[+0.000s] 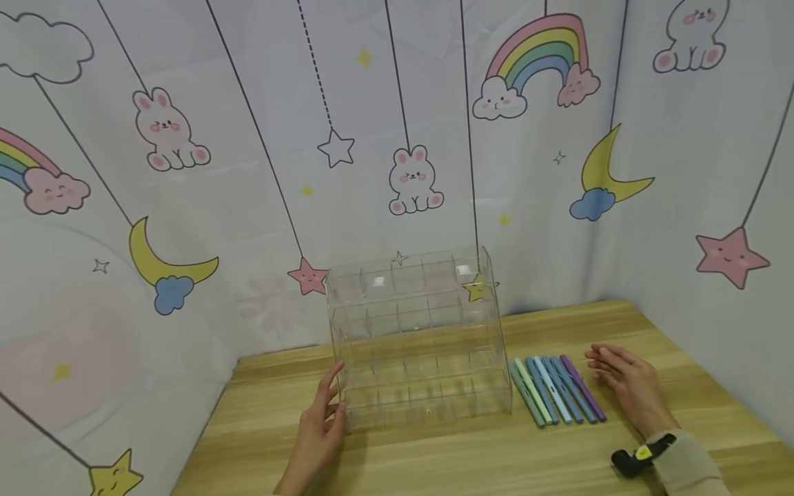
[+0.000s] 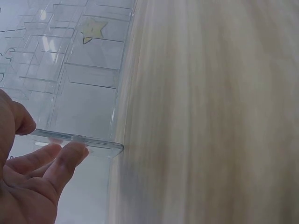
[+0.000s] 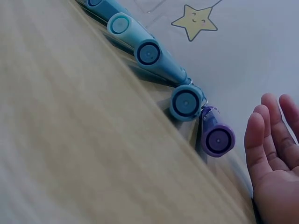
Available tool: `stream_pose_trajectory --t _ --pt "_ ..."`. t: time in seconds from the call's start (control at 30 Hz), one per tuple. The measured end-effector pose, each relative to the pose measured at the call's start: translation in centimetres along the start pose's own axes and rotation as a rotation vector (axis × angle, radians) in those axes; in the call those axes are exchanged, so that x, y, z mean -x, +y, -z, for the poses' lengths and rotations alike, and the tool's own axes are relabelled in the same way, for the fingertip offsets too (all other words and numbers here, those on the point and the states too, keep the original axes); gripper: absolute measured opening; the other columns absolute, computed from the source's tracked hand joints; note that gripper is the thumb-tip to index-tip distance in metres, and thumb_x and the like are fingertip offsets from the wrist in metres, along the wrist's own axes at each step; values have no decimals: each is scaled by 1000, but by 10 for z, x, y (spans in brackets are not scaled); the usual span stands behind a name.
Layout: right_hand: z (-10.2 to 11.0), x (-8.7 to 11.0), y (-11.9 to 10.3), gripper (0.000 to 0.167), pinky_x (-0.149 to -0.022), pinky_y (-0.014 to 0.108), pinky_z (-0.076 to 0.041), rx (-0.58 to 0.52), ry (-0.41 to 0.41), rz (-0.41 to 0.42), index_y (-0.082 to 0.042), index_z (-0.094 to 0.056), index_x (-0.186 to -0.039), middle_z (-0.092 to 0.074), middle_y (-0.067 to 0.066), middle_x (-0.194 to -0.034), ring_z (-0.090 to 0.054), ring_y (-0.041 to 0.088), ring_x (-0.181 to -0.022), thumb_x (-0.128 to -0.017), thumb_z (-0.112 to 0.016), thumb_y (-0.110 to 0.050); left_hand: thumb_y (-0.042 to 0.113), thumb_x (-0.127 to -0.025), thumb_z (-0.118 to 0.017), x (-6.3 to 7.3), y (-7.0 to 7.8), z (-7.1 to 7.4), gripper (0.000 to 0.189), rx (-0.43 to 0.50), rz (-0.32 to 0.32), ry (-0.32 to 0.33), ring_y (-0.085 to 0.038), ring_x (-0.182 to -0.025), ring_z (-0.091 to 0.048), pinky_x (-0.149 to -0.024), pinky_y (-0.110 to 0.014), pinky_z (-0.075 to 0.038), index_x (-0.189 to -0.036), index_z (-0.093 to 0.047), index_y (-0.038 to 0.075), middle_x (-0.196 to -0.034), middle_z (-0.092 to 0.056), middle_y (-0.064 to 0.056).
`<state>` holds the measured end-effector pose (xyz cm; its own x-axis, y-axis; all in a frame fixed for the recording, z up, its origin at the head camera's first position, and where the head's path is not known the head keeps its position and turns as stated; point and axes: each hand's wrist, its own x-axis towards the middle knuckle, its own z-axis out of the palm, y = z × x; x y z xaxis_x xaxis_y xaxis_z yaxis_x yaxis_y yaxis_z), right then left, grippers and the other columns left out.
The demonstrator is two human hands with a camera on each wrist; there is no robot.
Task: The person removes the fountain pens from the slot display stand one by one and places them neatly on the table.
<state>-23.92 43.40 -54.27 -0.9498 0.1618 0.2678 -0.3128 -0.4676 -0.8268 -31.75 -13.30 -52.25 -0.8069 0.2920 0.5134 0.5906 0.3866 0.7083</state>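
Observation:
A clear acrylic stepped rack (image 1: 422,396), divided into small compartments, stands upright on the table. My left hand (image 1: 316,434) holds its left side wall, thumb at the front edge and fingers against the outer face (image 2: 79,140). To the right of the rack, several pens lie side by side in a row, in green, pale green, blue and light blue, with a purple pen (image 1: 583,388) at the right end. Just right of the purple pen, my right hand (image 1: 633,386) has loosely bent fingers and holds nothing. In the right wrist view, a gap separates the fingers from the purple pen (image 3: 218,139).
The wooden table (image 1: 434,461) meets a white curtain (image 1: 267,172) at the back and sides, printed with rabbits, stars, moons and rainbows. A black strap device (image 1: 642,455) sits on the right wrist, over a light sleeve (image 1: 688,468).

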Motion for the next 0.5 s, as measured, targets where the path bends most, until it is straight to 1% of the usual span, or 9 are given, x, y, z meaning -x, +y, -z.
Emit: stream_pose_trajectory --t 0.07,0.2,0.27,0.3,0.37,0.4,0.43,0.5 --pt "-1 0 0 36 -82 26 -66 16 2 -1 -7 -79 -121 -84 4 -112 -79 12 -99 -115 -44 -5 -14 -101 -59 1 0 0 77 1 9 1 -52 -102 -78 -74 -37 -70 -166 -37 20 -143 -59 -45" --pt "-4 0 -2 31 -81 25 -66 83 33 10 -8 -78 -122 -84 0 -111 -79 10 -98 -114 -48 -6 -14 -101 -59 2 0 1 76 2 20 4 -51 -103 -78 -75 -36 -70 -166 -38 20 -144 -59 -43" --pt "-9 -1 -4 29 -80 25 -66 153 58 41 -9 -77 -123 -84 -2 -110 -78 9 -97 -113 -50 -7 -14 -101 -58 2 1 2 75 -1 9 4 -52 -104 -77 -74 -36 -70 -166 -38 18 -144 -58 -44" --pt "-13 -2 -6 26 -80 24 -65 206 75 59 -9 -77 -123 -84 -3 -110 -78 9 -97 -113 -53 -8 -14 -101 -58 1 1 2 75 -1 8 4 -53 -105 -77 -74 -36 -70 -166 -38 18 -145 -58 -43" --pt "-26 -3 -10 23 -79 20 -64 407 105 103 -6 -74 -126 -83 -9 -110 -76 4 -96 -112 -57 -11 -14 -101 -58 1 1 2 77 -5 9 1 -53 -107 -76 -74 -35 -70 -166 -37 21 -146 -58 -43" --pt "-35 -4 -11 23 -79 18 -63 538 114 128 -6 -73 -127 -82 -11 -110 -74 0 -95 -111 -59 -13 -14 -101 -59 1 2 2 77 -8 10 0 -53 -107 -76 -73 -34 -70 -166 -37 21 -146 -58 -43" --pt "-45 -5 -12 24 -78 16 -61 675 121 144 -5 -73 -128 -81 -11 -111 -72 -4 -94 -111 -61 -16 -14 -101 -59 1 2 2 78 -13 14 0 -53 -107 -76 -73 -34 -69 -166 -37 23 -146 -58 -42" --pt "-67 -6 -13 28 -79 11 -58 931 109 190 -3 -71 -131 -80 -7 -116 -67 -11 -96 -109 -64 -19 -14 -101 -59 0 2 1 79 -23 20 3 -52 -106 -77 -73 -33 -69 -166 -37 25 -145 -59 -42"
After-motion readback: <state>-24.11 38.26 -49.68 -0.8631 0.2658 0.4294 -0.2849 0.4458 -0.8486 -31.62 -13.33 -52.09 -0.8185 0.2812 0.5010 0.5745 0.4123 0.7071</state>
